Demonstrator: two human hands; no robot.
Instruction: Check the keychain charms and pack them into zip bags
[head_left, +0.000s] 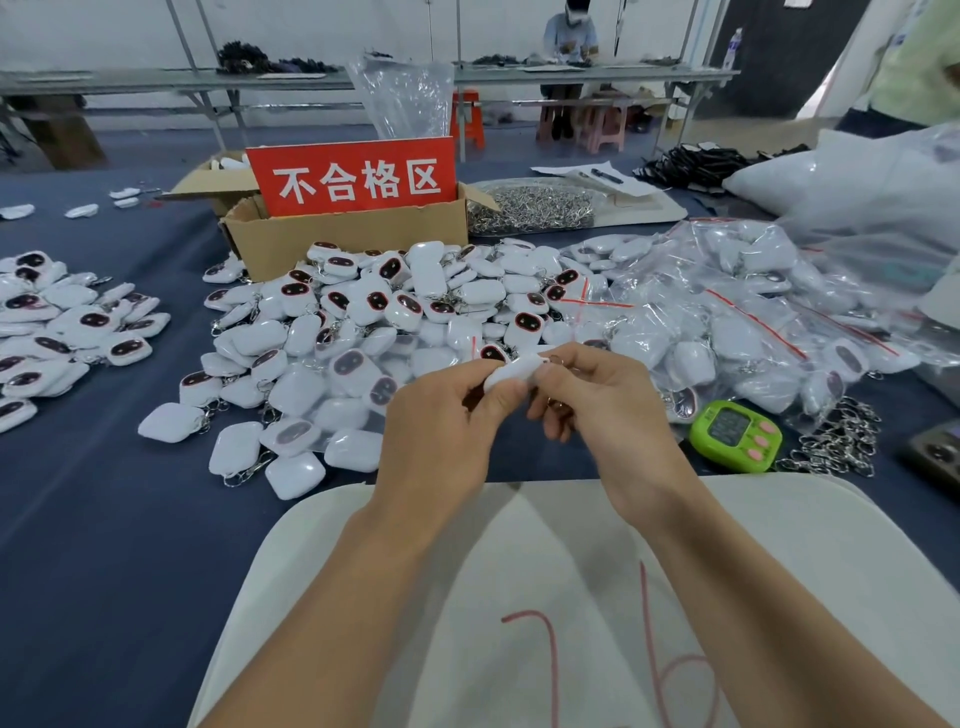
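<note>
Both your hands are on one white charm (511, 371), held up above the blue table (104, 519), about centre of view. Your left hand (441, 421) pinches its left end, thumb on top, fingers curled under. Your right hand (597, 395) pinches the right end, fingers curled; a metal ring (558, 359) pokes out just above those fingertips. The charm is edge-on to the camera, so I can't tell which face is up. The main pile (395, 322) of loose charms sits at 12 o'clock from your hands and spills round to 9. A smaller pile (62, 322) lies out at 10 o'clock, well apart. Filled zip bags (753, 312) are heaped at 2 o'clock, touching the main pile. A cardboard box (353, 239) with a red sign (353, 176) stands behind the main pile at 12, with a tray of rings (530, 208) just right of it. The green timer (735, 435) is at 3 o'clock, with loose key rings (841, 441) just beyond. A white board (519, 571) with red marks lies at 6, under your forearms.
</note>
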